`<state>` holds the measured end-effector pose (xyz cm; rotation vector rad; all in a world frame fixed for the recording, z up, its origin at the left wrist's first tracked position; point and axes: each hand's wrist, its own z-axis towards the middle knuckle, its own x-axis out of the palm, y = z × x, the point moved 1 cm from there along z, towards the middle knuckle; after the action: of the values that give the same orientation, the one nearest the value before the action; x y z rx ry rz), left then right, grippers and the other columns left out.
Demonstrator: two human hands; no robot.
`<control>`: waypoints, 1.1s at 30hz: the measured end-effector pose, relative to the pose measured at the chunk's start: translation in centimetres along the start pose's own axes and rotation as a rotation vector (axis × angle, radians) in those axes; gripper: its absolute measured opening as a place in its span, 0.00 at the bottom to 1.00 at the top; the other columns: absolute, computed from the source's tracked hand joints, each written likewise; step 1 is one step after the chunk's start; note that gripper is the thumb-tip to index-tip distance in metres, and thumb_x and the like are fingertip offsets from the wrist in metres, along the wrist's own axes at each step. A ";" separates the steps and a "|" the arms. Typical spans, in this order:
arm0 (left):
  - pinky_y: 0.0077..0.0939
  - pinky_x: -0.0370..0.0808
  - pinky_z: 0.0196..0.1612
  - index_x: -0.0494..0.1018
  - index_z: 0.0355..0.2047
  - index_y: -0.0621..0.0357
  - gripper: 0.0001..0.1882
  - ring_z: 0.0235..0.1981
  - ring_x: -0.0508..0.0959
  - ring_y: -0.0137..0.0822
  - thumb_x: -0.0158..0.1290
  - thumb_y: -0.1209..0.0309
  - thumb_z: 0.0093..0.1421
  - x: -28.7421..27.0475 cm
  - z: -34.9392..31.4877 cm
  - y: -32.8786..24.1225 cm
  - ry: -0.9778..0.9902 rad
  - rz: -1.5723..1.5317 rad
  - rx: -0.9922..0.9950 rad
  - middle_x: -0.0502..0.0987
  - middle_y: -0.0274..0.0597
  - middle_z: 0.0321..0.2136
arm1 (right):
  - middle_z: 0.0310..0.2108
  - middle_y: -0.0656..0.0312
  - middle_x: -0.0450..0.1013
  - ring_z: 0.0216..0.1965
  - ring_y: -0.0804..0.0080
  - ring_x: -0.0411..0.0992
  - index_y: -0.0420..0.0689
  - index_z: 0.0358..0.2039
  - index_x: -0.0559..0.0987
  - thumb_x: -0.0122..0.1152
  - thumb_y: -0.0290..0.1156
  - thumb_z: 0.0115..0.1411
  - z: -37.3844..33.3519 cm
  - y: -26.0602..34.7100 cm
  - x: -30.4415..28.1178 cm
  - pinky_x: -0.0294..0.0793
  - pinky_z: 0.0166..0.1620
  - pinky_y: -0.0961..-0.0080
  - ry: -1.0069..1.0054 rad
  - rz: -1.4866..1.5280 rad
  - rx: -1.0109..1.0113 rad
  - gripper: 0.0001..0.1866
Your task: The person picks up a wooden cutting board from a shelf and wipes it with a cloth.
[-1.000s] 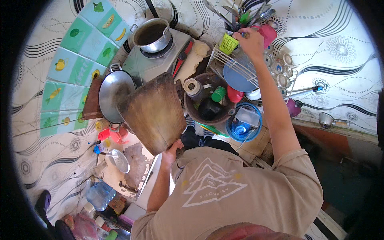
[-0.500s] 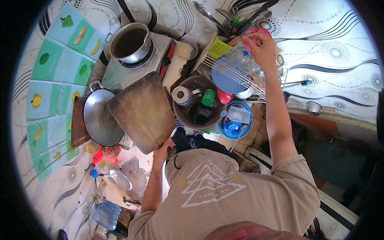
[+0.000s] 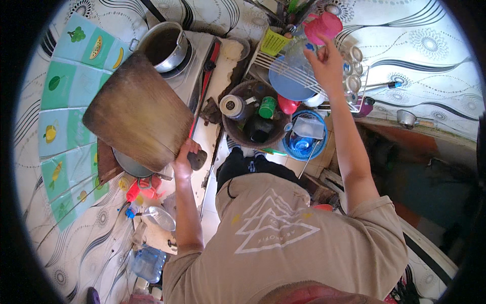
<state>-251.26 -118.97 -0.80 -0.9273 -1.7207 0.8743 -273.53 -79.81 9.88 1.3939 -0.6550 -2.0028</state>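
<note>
Beige short-sleeved T-shirt, white mountain print

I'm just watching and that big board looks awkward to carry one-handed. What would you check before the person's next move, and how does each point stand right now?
1. Left hand has a grip on the wooden cutting board: ok, it grasps the board's lower edge.
2. Board is level: not ok, it is held tilted above the counter.
3. Board clear of the metal pot on the stove: cannot tell, they overlap in the view.
4. Right hand steady at the dish rack: ok, it is raised over the blue plate.
5. Right hand holding something: cannot tell.
6. Space around the rack: not ok, a brown basin full of bottles sits beside it.
</note>
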 end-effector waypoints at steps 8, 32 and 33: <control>0.30 0.71 0.39 0.66 0.25 0.58 0.14 0.27 0.68 0.31 0.47 0.69 0.69 1.2 -1.3 -4.3 -0.347 0.284 0.348 0.66 0.36 0.23 | 0.20 0.59 0.71 0.23 0.63 0.72 0.46 0.52 0.75 0.68 0.35 0.54 -28.1 -7.4 -1.2 0.71 0.30 0.66 0.703 -0.088 0.195 0.24; 0.30 0.71 0.27 0.68 0.33 0.58 0.07 0.21 0.68 0.30 0.56 0.72 0.62 0.0 -14.7 4.3 -0.512 -0.026 -0.158 0.67 0.35 0.21 | 0.41 0.52 0.78 0.47 0.55 0.75 0.44 0.60 0.67 0.69 0.46 0.53 -46.8 -26.2 -2.4 0.71 0.53 0.63 0.455 -0.124 0.930 0.38; 0.30 0.71 0.26 0.68 0.35 0.60 0.08 0.21 0.68 0.30 0.56 0.73 0.62 0.3 -15.3 4.7 -0.491 -0.075 -0.196 0.68 0.36 0.21 | 0.45 0.51 0.75 0.50 0.53 0.72 0.43 0.61 0.65 0.70 0.44 0.51 -46.2 -27.3 -1.8 0.70 0.55 0.61 0.415 -0.139 0.933 0.40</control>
<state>-235.95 -114.43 -0.48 -0.8091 -2.2802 0.9483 -234.81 -62.04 -22.87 2.3436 -1.4113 -1.4287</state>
